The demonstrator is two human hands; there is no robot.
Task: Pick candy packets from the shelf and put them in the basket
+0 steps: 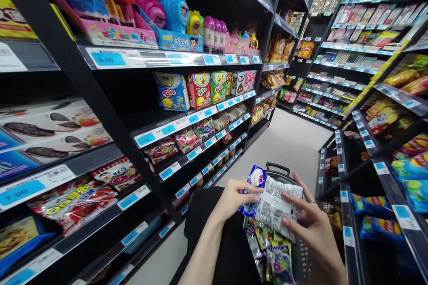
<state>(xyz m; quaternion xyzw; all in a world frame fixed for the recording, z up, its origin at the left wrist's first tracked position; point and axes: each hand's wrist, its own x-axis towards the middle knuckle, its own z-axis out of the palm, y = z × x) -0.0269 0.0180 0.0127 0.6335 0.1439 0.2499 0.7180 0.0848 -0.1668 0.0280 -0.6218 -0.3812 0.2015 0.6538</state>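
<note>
A small blue and silver candy packet [274, 202] is held up with its printed, barcoded silver side towards me. My left hand [236, 198] pinches the packet's blue left end between thumb and fingers. At its right end, my right hand [309, 220] grips with thumb and fingertips, one finger raised and a ring on another. Below the packet is a dark shopping basket [303, 258] with a black handle [278, 168]. Several shiny candy bags lie in it, among them a purple-blue gummy bag [281, 262].
Black shelves [147, 138] with snack boxes and candies line the left. On the right, a rack [377, 167] holds blue chip bags [381, 227]. Pale floor [286, 136] runs between them to stationery shelves [361, 49] at the back. My dark-clothed knee [209, 213] is beside the basket.
</note>
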